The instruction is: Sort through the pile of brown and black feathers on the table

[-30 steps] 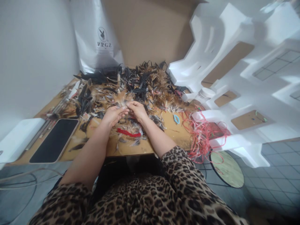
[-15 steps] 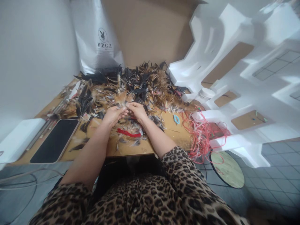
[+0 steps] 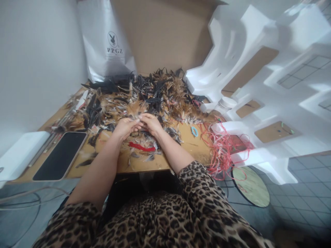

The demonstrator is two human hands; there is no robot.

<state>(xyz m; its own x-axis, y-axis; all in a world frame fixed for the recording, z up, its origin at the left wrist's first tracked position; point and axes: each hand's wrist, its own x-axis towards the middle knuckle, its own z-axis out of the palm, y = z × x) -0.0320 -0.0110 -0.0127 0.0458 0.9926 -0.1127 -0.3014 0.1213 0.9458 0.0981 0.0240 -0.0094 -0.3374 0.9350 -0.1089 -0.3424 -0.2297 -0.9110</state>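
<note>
Fanning out fluffy and orange-brown, the feather tuft [image 3: 136, 108] is pointing toward the back edge of the tabletop [image 3: 186, 151], sitting between front and back edges. Left hand [image 3: 126, 127] and right hand [image 3: 151, 123] are angling inward, fingertips meeting; each grip is pinching tightly at the tuft's pale base.

The tuft [image 3: 136, 107] is a small bunch of soft brown feathers, tan to orange, paler and greyish near the bottom. Its upper end fans out loosely, with wispy edges, and points away from the person. The lower end narrows to where the fingertips of the left hand [image 3: 125, 128] and right hand [image 3: 151, 123] pinch it from both sides, which hides the base. It sits just on the near side of the feather heap [image 3: 155, 89], whose similar browns blur its outline.
</note>
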